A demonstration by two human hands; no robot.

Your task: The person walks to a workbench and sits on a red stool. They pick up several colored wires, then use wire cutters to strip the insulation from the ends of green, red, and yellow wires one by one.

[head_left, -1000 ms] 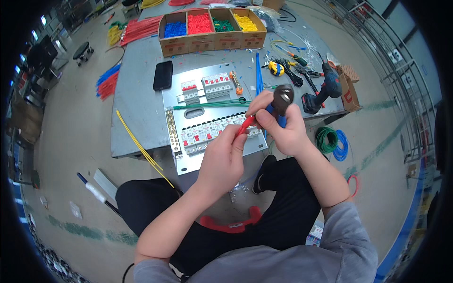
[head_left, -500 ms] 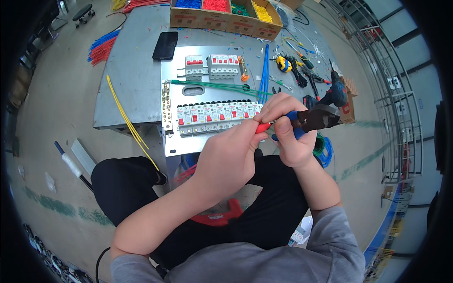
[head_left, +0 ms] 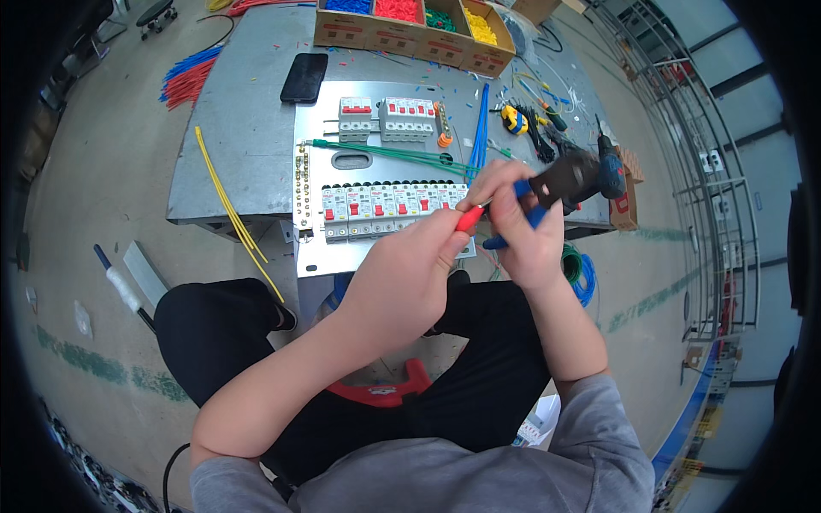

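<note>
Just in front of the mounting plate's near right corner, my left hand [head_left: 410, 269] is closed on a red wire [head_left: 469, 219], whose end points toward my right hand. My right hand [head_left: 526, 235] grips blue-handled pliers [head_left: 536, 214] with a broad dark head [head_left: 564, 176] pointing up and right. Its thumb and fingertips meet close to the tip of the red wire; what they pinch there is too small to make out. Behind my hands, a row of circuit breakers [head_left: 389, 205] with red switches sits on the metal mounting plate [head_left: 342, 263]. Green wires [head_left: 385, 152] run across the plate.
An open carton [head_left: 410, 38] of coloured small parts stands at the table's back. A phone [head_left: 304, 78], blue wires [head_left: 481, 128], a yellow tape measure [head_left: 514, 119] and a power drill [head_left: 611, 168] lie around the plate. Yellow wires [head_left: 224, 197] overhang the left edge.
The pliers' head has swung upward and a little left. Both hands have shifted slightly left, staying together at the red wire. The whole view has moved slightly.
</note>
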